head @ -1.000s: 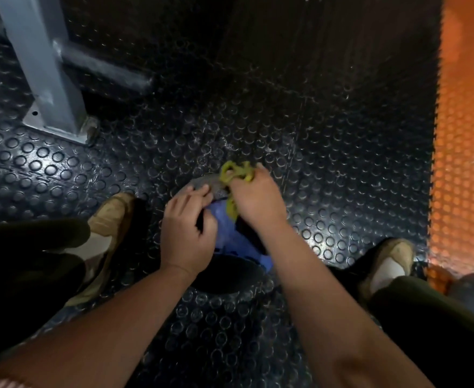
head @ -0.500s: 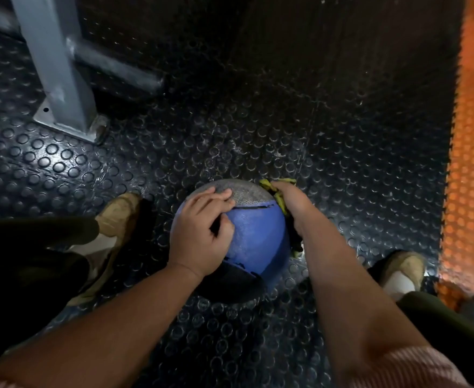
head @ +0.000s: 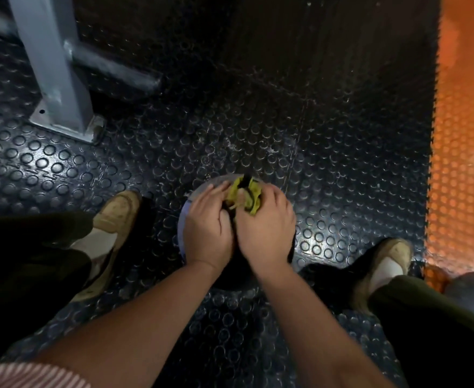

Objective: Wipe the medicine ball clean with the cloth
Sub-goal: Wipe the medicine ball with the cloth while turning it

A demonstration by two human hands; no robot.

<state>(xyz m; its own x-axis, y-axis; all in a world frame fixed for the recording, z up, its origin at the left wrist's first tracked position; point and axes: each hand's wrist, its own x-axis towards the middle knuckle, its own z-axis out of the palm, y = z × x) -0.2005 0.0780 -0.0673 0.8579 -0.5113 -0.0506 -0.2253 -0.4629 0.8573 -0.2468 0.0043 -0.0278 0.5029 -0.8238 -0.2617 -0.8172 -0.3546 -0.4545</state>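
Note:
The medicine ball (head: 185, 219), blue with a grey top, sits on the studded floor between my feet, mostly hidden under both hands. A crumpled yellow-green cloth (head: 246, 193) lies on the ball's far top. My right hand (head: 262, 228) grips the cloth and holds it against the ball. Beside it, touching it, my left hand (head: 209, 229) rests on the ball's left top, with its fingertips reaching the cloth's edge.
Black studded rubber floor (head: 314, 163) all around. A grey metal post with a bolted foot plate (head: 59, 88) stands at the far left. An orange studded mat (head: 462, 163) runs along the right. My shoes (head: 112, 219) (head: 387, 261) flank the ball. A grey ball (head: 471, 287) lies at right.
My right hand has brought the cloth from the ball's right side back up onto its top, next to my left hand. The ball is now almost covered by both hands.

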